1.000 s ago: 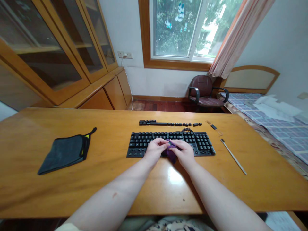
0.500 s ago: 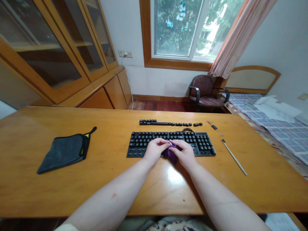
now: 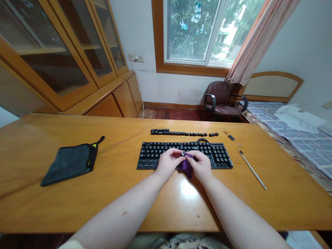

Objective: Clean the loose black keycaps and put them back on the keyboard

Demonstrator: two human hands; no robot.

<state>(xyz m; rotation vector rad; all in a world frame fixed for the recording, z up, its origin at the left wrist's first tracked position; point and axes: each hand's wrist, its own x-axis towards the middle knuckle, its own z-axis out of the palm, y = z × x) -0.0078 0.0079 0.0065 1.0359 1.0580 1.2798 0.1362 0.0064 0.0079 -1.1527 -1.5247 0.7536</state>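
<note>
Over the middle of a black keyboard point(image 3: 148, 155), my two hands meet. My left hand point(image 3: 167, 162) is closed, pinching a small keycap point(image 3: 183, 154) between thumb and fingers. In my right hand point(image 3: 202, 166) a purple cloth point(image 3: 185, 167) is gripped, its loose end hanging down in front of the keyboard. The cloth touches the keycap at the fingertips. Bare switches show along the keyboard's front row at the left. Part of the keyboard's lower middle is hidden behind my hands.
Behind the keyboard lies a row of loose black keycaps point(image 3: 171, 133). To the right are a wire keycap puller point(image 3: 231, 137) and a thin brush point(image 3: 252, 170). A folded grey cloth point(image 3: 70, 162) rests on the table point(image 3: 114, 200) at left.
The keycap has turned slightly between my fingertips, and the purple cloth has shifted a little. Both hands stay at nearly the same place.
</note>
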